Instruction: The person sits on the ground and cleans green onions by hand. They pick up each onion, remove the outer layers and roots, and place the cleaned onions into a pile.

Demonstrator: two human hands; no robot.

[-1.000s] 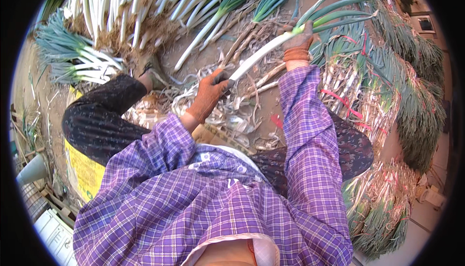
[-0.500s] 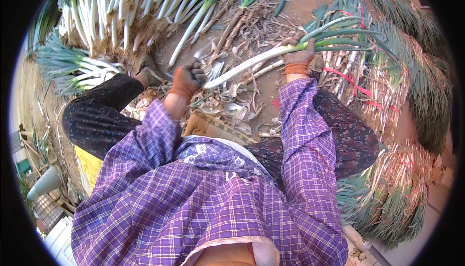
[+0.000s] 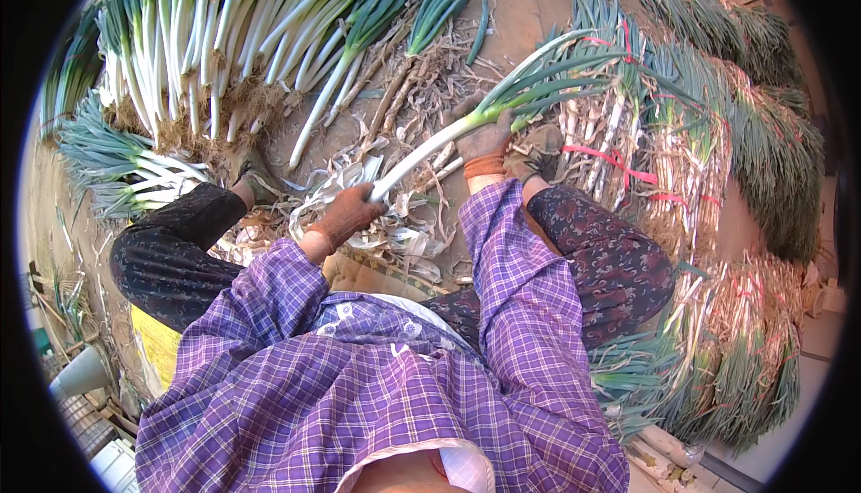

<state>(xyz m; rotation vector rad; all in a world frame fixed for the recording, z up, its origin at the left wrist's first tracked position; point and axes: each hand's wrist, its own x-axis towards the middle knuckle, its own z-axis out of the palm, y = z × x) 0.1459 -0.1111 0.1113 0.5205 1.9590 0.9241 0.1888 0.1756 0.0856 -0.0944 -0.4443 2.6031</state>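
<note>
A long leek (image 3: 430, 147) slants across in front of me, its white end low on the left and its green leaves fanning out to the upper right. My right hand (image 3: 485, 141), in a dirty orange work glove, is wrapped round it where the white shank turns green. At the white tip, my left hand (image 3: 348, 214), gloved in rust orange, has its fingers closed on the end, which they partly hide. Pale peeled skins (image 3: 408, 240) litter the ground just below the shank.
Many leeks with rooty ends (image 3: 211, 53) lie in a big heap at the upper left, with a smaller pile (image 3: 148, 165) below it. Bundles tied with red ribbon (image 3: 619, 125) line the right side. A grey bucket (image 3: 81, 373) is at the lower left.
The left hand, apart from the leek's white end before, has come onto it. My right hand has shifted left and slightly down with the leek, which tilts more steeply.
</note>
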